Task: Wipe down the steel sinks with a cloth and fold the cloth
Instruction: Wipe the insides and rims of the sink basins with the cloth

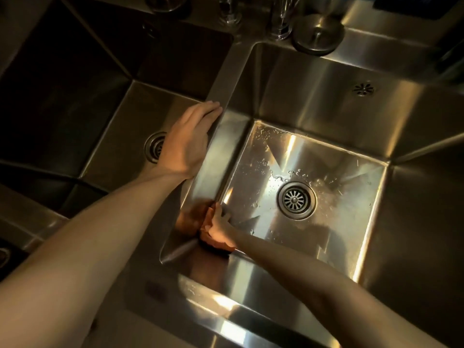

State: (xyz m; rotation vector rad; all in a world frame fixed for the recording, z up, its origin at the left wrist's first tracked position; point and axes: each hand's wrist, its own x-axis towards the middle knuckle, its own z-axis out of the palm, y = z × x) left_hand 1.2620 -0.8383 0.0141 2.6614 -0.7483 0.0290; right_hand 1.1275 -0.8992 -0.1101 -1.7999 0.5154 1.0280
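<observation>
Cloth, orange and bunched, lies in the right steel sink, pressed into the bottom corner to the near left of that basin's drain strainer, where the floor meets the left wall. The person's right hand covers it, fingers bent over the fabric and holding it down against the steel, the forearm reaching in over the front rim. The cloth's glow reflects in the wall just beside it. Left of the strainer and farther from the camera, the left hand rests flat on the divider between the two basins, fingers straight and held together, holding nothing. Water droplets bead the floor around and beyond the strainer. Far left of it, the left steel sink sits in shadow, its own drain partly hidden by the left hand. Behind the strainer, on the back ledge, stand the faucet base and a round steel lid; an overflow vent marks the back wall to the far right.
</observation>
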